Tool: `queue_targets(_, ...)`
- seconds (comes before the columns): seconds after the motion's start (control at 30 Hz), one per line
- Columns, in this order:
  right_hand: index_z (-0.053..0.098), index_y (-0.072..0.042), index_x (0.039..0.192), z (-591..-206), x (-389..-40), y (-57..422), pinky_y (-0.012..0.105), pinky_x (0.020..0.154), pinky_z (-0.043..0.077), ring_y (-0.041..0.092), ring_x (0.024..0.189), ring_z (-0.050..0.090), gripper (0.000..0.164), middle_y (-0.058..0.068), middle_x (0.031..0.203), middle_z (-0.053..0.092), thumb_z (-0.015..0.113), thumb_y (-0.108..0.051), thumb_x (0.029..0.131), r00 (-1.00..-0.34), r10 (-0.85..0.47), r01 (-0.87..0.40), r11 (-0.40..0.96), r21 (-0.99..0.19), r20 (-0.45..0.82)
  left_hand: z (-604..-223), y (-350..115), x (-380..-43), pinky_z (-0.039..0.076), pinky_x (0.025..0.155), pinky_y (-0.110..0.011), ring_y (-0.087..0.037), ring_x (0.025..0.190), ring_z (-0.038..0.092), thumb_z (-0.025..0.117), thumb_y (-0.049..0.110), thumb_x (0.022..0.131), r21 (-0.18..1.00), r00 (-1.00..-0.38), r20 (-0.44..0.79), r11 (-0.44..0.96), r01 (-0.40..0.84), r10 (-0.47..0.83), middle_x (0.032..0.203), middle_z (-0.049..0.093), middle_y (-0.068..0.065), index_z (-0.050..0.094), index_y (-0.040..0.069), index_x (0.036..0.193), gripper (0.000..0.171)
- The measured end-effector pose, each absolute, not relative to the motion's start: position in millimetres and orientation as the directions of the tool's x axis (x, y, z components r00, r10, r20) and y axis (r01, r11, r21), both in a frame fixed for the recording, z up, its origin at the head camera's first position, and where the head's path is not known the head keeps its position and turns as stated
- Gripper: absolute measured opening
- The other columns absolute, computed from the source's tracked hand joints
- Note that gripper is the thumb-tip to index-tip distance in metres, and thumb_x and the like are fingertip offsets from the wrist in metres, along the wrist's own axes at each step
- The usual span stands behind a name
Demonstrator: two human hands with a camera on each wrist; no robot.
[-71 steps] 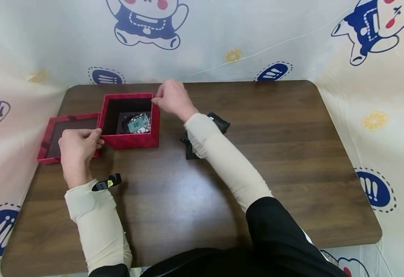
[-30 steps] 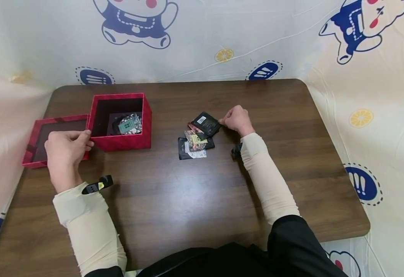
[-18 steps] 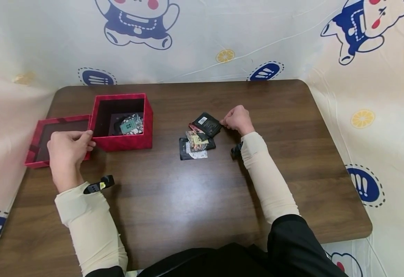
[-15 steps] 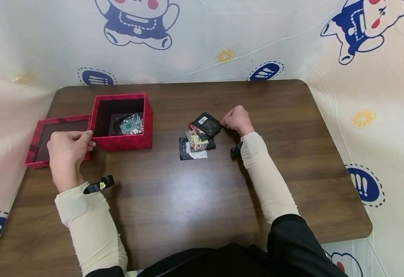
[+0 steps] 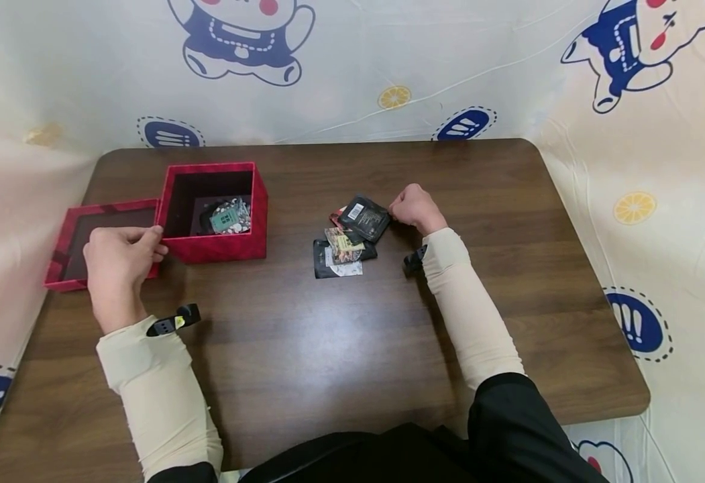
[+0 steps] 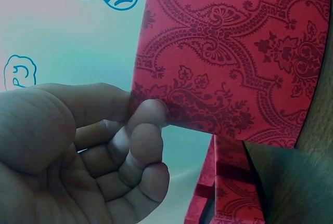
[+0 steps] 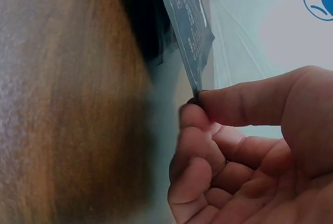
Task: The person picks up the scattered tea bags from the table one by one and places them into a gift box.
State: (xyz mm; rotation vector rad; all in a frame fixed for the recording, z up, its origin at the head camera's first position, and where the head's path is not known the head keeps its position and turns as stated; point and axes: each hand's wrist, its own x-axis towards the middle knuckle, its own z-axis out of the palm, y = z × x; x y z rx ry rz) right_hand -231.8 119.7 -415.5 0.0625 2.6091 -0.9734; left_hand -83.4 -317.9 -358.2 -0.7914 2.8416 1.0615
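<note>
Black packet [image 5: 365, 219], brown table [image 5: 304, 335], printed sheeting [image 5: 352, 60]

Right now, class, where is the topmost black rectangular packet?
In the head view, the packet is right of the patterned red box, over other packets, pinched by the right hand.
</note>
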Motion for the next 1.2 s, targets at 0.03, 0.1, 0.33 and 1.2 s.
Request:
queue_targets(0.03, 0.063, 0.000, 0.065, -414.3, -232.2, 119.0, 0.030, 0.052, 0.040, 0.020, 0.063, 0.051, 0.023, 0.005, 0.075, 0.062, 0.056, -0.014, 0.083, -0.933, -0.087, 0.165, 0.760, -0.629, -0.349, -358.0, -318.2, -83.2, 0.043, 0.060, -0.030, -0.020, 0.090, 0.049, 0.048, 0.058, 0.084, 0.614, -0.872, -0.181, 0.640, -0.462, -0.455, 0.079, 0.069, -0.002, 0.063, 0.010, 0.117, 0.060)
queue_targets(0.1, 0.063, 0.001, 0.068, -411.8, -233.4, 118.0, 0.030, 0.051, 0.040, 0.019, 0.060, 0.051, 0.024, 0.009, 0.073, 0.062, 0.054, -0.013, 0.086, -0.925, -0.099, 0.175, 0.745, -0.644, -0.366, -357.6, -318.4, -82.8, 0.044, 0.059, -0.028, -0.022, 0.089, 0.052, 0.048, 0.059, 0.083, 0.617, -0.871, -0.186, 0.635, -0.464, -0.456, 0.079, 0.068, -0.001, 0.063, 0.011, 0.118, 0.061)
queue_targets(0.33, 0.066, 0.000, 0.087, -388.8, -238.8, 118.1, 0.029, 0.055, 0.042, 0.019, 0.069, 0.053, 0.016, 0.012, 0.085, 0.061, 0.050, -0.004, 0.088, -0.924, -0.125, 0.217, 0.606, -0.765, -0.361, -359.6, -318.6, -83.0, 0.045, 0.060, -0.028, -0.023, 0.084, 0.056, 0.048, 0.059, 0.083, 0.616, -0.864, -0.200, 0.626, -0.478, -0.463, 0.079, 0.068, -0.001, 0.063, 0.011, 0.118, 0.061)
queue_targets(1.2, 0.067, 0.002, 0.088, -316.2, -248.7, 10.2, 0.021, 0.047, 0.039, 0.014, 0.060, 0.054, 0.020, 0.014, 0.084, 0.063, 0.048, 0.004, 0.084, -0.908, -0.309, 0.131, 0.432, -0.892, -0.282, -357.3, -320.1, -83.0, 0.045, 0.057, -0.027, -0.014, 0.067, 0.062, 0.050, 0.055, 0.085, 0.616, -0.877, -0.158, 0.649, -0.446, -0.453, 0.081, 0.069, -0.006, 0.065, 0.010, 0.116, 0.056)
